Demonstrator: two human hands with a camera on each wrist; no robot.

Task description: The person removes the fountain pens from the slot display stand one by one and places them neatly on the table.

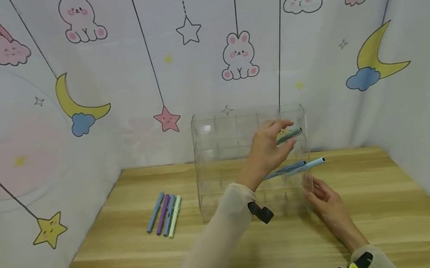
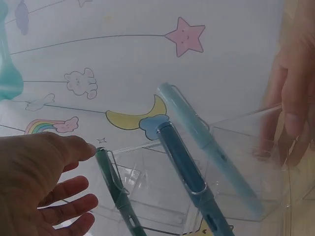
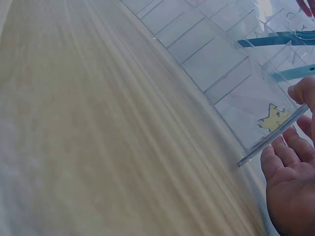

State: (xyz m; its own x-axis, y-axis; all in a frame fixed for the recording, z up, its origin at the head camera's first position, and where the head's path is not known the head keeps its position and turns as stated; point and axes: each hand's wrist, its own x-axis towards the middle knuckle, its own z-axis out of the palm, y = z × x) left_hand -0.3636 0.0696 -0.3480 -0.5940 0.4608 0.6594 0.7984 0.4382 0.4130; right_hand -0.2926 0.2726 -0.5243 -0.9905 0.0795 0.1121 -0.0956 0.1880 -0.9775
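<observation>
A clear acrylic pen organizer (image 1: 214,171) with rows of compartments stands upright on the table. My left hand (image 1: 267,146) is in front of its upper right part, fingers spread around the end of a green pen (image 1: 292,134) that sticks out of a compartment. In the left wrist view one fingertip (image 2: 88,147) is at the green pen's end; contact is hard to tell. Below, a blue pen (image 1: 290,168) and a light blue pen (image 1: 314,163) jut out too. My right hand (image 1: 332,209) holds the organizer's right side wall, thumb and fingers on opposite faces.
Several capped pens (image 1: 163,214), blue, purple and light green, lie side by side on the wooden table (image 1: 113,267), left of the organizer. A white curtain (image 1: 125,73) printed with rabbits, stars and moons surrounds the table's back and sides.
</observation>
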